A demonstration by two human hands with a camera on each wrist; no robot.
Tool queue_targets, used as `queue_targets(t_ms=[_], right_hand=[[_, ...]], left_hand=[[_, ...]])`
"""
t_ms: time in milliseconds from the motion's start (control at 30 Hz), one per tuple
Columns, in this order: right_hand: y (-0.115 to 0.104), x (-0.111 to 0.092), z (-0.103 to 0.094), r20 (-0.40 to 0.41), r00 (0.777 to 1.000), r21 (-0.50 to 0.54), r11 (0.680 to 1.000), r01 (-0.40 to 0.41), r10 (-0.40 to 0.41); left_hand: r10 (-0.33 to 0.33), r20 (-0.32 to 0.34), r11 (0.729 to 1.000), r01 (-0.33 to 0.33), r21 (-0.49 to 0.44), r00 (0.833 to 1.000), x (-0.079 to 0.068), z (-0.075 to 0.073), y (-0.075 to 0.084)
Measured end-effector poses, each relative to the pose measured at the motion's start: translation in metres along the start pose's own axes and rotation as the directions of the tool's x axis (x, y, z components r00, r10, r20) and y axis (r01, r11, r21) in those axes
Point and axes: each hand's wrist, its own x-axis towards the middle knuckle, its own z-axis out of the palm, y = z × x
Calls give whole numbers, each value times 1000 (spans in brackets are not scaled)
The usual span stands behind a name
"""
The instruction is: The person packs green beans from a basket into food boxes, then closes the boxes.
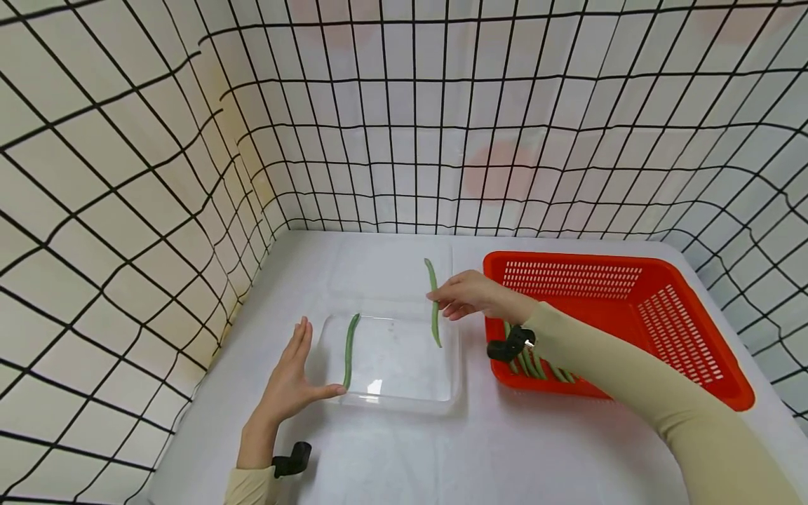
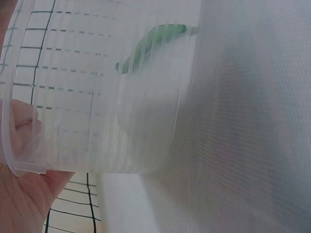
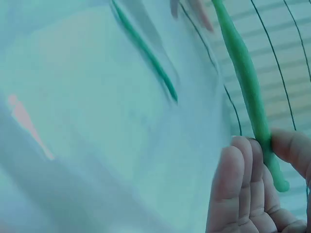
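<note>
Pale yellow sleeve (image 1: 688,421) right up front, crossing over a red plastic basket (image 1: 600,319) and ending at this person's right hand (image 1: 470,294). That hand's got a green bean (image 1: 435,324) pinched between thumb and fingers, held up in the air by the far right corner of a clear plastic box (image 1: 404,403). Inside the box, a second bean (image 1: 349,354) lies over on the left side. Left hand (image 1: 292,382) is spread at the box's near left corner: fingers straight along the left side, thumb stretched out by the near rim. Can't tell if the thumb touches the second bean. More beans (image 1: 536,368) sit in the basket's near left part, partly hidden by the arm. All on a white-covered table (image 1: 391,463).
</note>
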Motion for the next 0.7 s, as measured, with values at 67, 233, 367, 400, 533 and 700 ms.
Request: queue_targets(t_ms=[67,233,367,400,533,700], right_hand=[[-4,7,19,17,1000,-5,1000,9,-9],[-3,24,60,76,997,-7,1000,23,-22],[1,32,85,109,994,-31,999,30,-27],[2,33,90,118,993,-39,999,32,-27],[4,36,107,145,989,-47,999,27,-20],[9,42,116,144,989,-12,1000,-11,13]], left_hand=[[-3,-1,1000,3,0,1000,-1,0,-1],[-1,-7,1000,1,6,1000,0,0,-2],[-6,-5,1000,6,3,1000,1,0,-1],[-8,-4,1000,8,1,1000,1,0,-1],[-15,-5,1000,15,-3,1000,0,0,-1],[-8,-10,1000,8,-3,1000,0,0,-1]])
